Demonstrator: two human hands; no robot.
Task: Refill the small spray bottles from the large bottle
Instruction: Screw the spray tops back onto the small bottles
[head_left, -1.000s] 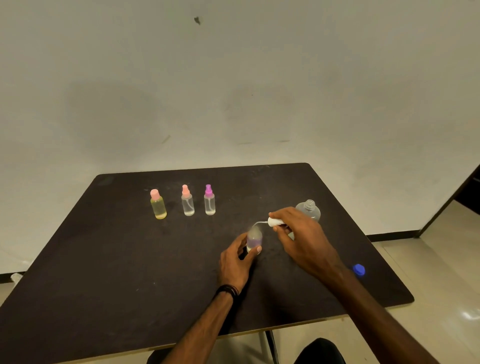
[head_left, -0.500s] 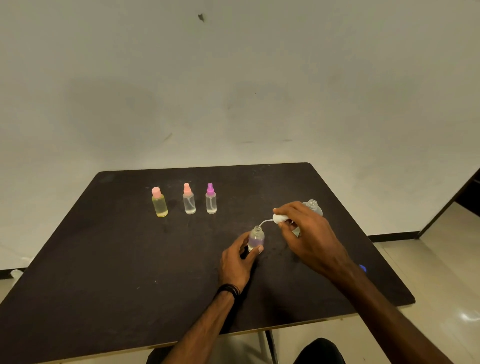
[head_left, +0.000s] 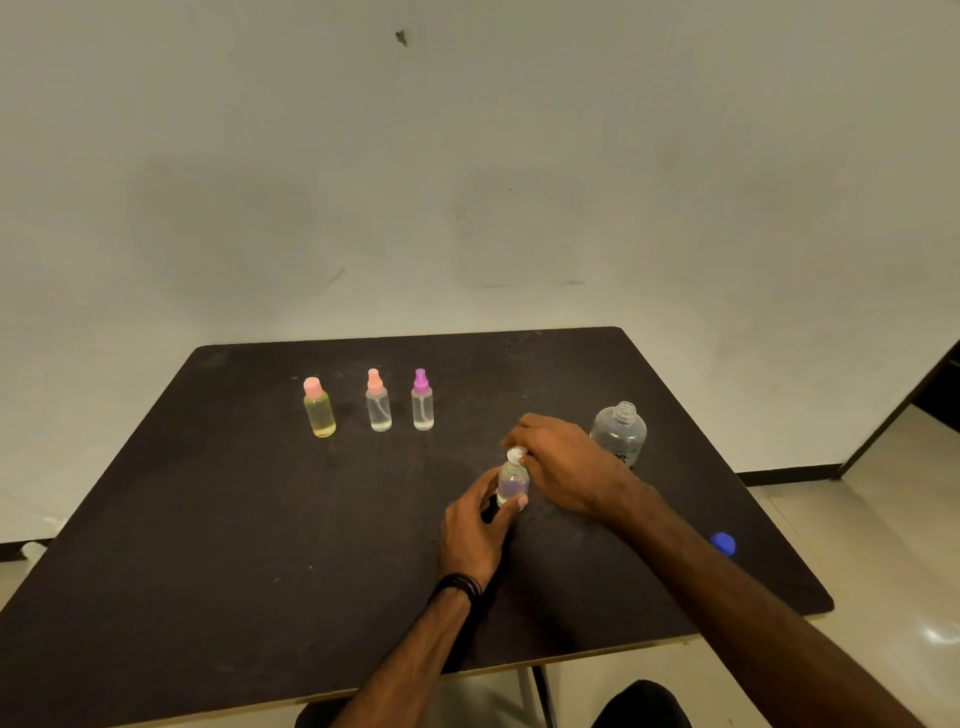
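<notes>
Both hands on one small spray bottle (head_left: 513, 480), frame centre, upright on the dark table (head_left: 208, 545).
Left hand (head_left: 475, 525) grips its body; right hand (head_left: 563, 465) pinches the white sprayer top (head_left: 515, 455) at the neck. Large bottle (head_left: 619, 434) uncapped, right of centre (blue cap (head_left: 723, 543) near right edge). Three capped bottles (head_left: 378, 401) upper left.

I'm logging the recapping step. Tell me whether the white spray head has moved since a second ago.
Yes. The white spray head, pinched by the right hand, came down and left, away from the large bottle, onto the small bottle held by the left hand.
</notes>
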